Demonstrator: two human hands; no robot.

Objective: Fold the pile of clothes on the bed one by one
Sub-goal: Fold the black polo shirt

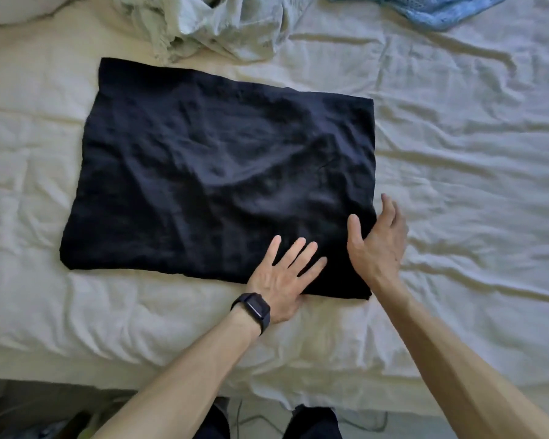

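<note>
Head view, down onto a bed (457, 147) in wrinkled cream sheets. Centre of the frame, slightly left: a black garment (216, 172), folded to a broad rectangle, flat on the sheet, lightly creased. On its lower right part, the left hand (286, 277), palm down, fingers straight and spread, pressed flat on the cloth, thumb at the lower edge, nothing gripped. On that wrist, a black watch (255, 310). Just to the right, at the garment's right edge near the lower right corner, the right hand (381, 242), loosely open, thumb over the black cloth, fingers reaching past the edge above the sheet, nothing pinched; contact with the cloth impossible to tell. Upper centre, close to the garment's far edge: a crumpled heap of pale cloth (210, 23). Upper right of the frame, cut by the top edge: a light blue knitted piece (441, 11), well apart from the black garment. Bottom of the frame: bare forearms, dark trouser legs, a strip of floor.
</note>
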